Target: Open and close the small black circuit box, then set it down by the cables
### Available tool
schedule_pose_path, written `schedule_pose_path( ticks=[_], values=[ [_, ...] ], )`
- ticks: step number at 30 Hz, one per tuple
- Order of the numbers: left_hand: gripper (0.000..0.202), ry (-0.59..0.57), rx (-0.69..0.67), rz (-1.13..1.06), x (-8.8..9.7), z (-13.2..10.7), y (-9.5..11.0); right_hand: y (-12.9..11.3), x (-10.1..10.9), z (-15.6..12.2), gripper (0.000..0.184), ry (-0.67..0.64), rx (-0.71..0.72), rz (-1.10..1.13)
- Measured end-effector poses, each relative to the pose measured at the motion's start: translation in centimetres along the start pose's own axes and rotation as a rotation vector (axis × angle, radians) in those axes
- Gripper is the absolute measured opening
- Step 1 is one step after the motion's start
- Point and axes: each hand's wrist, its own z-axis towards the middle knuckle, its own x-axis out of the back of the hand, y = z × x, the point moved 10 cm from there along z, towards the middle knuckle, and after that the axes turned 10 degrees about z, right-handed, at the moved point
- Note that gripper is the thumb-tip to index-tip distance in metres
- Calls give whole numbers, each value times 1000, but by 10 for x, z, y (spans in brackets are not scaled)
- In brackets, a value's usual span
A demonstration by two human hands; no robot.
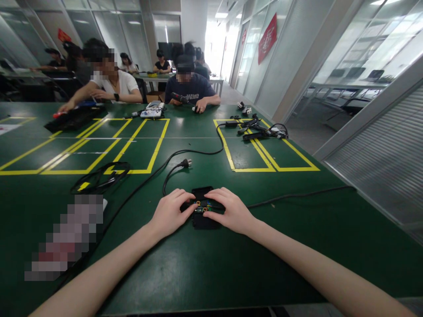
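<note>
On table (165,273): left hand (172,211), right hand (236,210) half-spread, fingers (216,193) touching electronics (200,210).

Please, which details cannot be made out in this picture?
All in the head view:
- Circuit board: partly hidden by the left hand and right hand; small parts are too tiny to identify.
- Plug: its cord disappears behind the left hand.
- Right-hand cord: its far end is lost past the table's edge.
- Thing at left: masked by blur blocks.
</note>
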Motion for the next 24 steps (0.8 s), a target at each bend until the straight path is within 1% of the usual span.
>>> schedule_pose_path(
  ticks=[4, 7, 10, 13, 16, 20, 24],
  values=[
    [17, 3, 13, 37, 0, 1, -2, -6, 7, 1, 46, 1, 29, 26],
    [17, 18, 14, 54, 2, 1, -2, -10, 12, 0, 46, -27, 65, 45],
    [16, 23, 26, 64, 2, 0, -3, -12, 12, 0, 45, -51, 90, 64],
    [14, 21, 37, 67, 1, 1, -3, -10, 7, 0, 45, -48, 80, 51],
    [12, 20, 41, 69, 0, 1, -2, -9, 4, 2, 41, -16, 62, -14],
    [12, 20, 51, 50, 0, 1, -3, -13, 0, 3, 34, -16, 63, -83],
    [11, 12, 76, -5, -1, 1, -7, -10, 12, 1, 27, 37, 28, -64]
  ],
)
